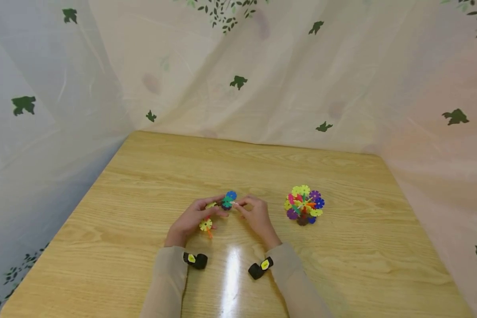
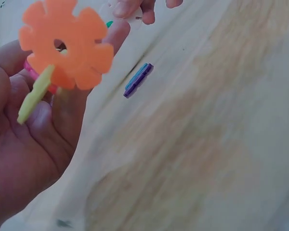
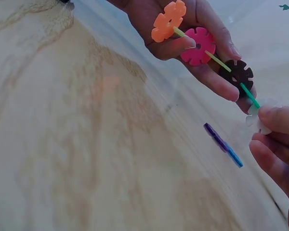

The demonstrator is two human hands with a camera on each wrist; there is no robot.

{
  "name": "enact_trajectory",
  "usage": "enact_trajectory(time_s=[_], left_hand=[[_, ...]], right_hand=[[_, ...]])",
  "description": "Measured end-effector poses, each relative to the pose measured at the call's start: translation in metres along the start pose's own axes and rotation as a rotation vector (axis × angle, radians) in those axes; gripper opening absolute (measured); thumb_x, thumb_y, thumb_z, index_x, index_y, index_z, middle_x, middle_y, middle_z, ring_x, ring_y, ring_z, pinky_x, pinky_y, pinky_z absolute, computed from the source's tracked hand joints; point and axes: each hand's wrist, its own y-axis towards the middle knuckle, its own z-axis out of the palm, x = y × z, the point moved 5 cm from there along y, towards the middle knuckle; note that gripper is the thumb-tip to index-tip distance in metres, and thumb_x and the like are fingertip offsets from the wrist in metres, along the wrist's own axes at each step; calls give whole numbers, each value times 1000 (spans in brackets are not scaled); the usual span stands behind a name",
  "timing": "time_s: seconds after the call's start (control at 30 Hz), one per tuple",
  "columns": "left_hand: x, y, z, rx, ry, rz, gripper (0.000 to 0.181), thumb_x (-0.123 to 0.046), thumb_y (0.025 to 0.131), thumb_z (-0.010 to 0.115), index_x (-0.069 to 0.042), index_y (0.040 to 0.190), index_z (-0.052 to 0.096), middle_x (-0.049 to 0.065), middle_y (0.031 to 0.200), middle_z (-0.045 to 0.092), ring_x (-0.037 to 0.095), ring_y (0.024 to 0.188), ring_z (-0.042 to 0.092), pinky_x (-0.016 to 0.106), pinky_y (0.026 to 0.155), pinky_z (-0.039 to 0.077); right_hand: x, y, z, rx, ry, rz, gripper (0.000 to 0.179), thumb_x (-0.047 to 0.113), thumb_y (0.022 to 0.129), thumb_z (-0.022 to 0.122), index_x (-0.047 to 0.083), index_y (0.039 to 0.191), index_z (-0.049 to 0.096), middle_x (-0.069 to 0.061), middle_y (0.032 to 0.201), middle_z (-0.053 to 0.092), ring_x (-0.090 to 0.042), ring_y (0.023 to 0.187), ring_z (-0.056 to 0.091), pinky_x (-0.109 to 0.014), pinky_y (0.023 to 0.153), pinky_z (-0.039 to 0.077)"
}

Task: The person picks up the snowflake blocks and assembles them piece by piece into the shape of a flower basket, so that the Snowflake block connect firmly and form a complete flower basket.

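Observation:
My left hand (image 1: 191,216) holds a chain of notched plastic flower discs. In the right wrist view the chain runs from an orange disc (image 3: 168,21) through a pink disc (image 3: 198,46) to a black disc (image 3: 237,77), joined by yellow discs seen edge-on. A green disc (image 3: 250,96) sticks out of the black one at the chain's far end. My right hand (image 1: 256,216) pinches a white disc (image 3: 253,122) right at the green disc's edge. Close beyond the fingers lie a purple disc (image 3: 214,134) and a blue disc (image 3: 234,158).
On the wooden table (image 1: 342,265), to the right of my hands, stands a round cluster of many-coloured discs (image 1: 303,205). A pale cloth (image 1: 262,110) with green leaf and bird prints hangs behind the table and along both sides.

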Motion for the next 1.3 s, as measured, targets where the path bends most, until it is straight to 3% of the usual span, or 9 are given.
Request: enact_trajectory(time_s=[0.1,0.2,0.33,0.5,0.63,0.83,0.97,1.13,1.3], left_hand=[[-1,1,-1,-6,-5,8,47,-19,102,49,-5,146,40,32,117,63,16,104,67,26,65,59],[-2,2,-2,-8,-28,22,52,-19,101,51,-7,149,35,30,131,52,18,105,67,26,64,59],[-4,3,-4,-32,-47,40,59,-18,100,54,-11,153,28,20,145,38,26,109,66,25,66,59],[-4,2,-8,-77,-68,46,62,-14,98,56,-9,152,28,22,149,36,28,110,65,31,77,61],[-3,2,-8,-104,-91,21,64,-9,96,59,-1,150,26,30,144,39,23,106,66,33,82,61],[-1,3,-8,-142,-85,-22,54,-10,95,60,3,143,38,32,138,50,16,97,69,29,79,61],[0,4,-11,-221,-99,-26,46,-7,95,59,8,136,44,32,131,55,17,96,69,29,81,60],[-2,4,-17,-325,-123,-10,38,-4,95,57,13,129,48,33,129,56,20,103,69,33,87,59],[-4,3,-20,-363,-117,16,35,-3,98,53,14,127,48,34,131,54,19,105,68,34,88,59]], right_hand=[[0,0,1,-20,13,-4,6,8,84,73,2,82,74,-10,78,67,-18,69,63,-19,51,56],[0,1,1,-47,37,-3,7,9,84,74,2,81,73,-11,79,67,-20,72,65,-21,51,57],[9,2,-3,-94,81,64,9,6,84,73,-3,81,73,-17,80,68,-27,75,66,-34,52,59],[31,2,-13,-179,116,138,10,-3,83,72,-12,81,71,-24,81,67,-19,75,64,-47,55,59],[27,1,-18,-296,139,149,9,-5,82,72,-13,81,71,-26,82,67,-5,73,61,-49,54,58],[26,-1,-26,-402,145,145,9,-3,82,73,-12,82,71,-26,83,68,0,71,60,-50,55,58],[27,-1,-27,-398,154,161,11,-2,82,73,-12,85,71,-27,85,68,-4,73,62,-50,56,58],[22,0,-22,-295,235,247,16,-5,83,71,-14,96,69,-29,94,66,-13,82,67,-49,59,59],[14,1,-16,-218,364,353,22,-3,86,68,-14,105,67,-30,105,63,-12,87,66,-48,65,60]])
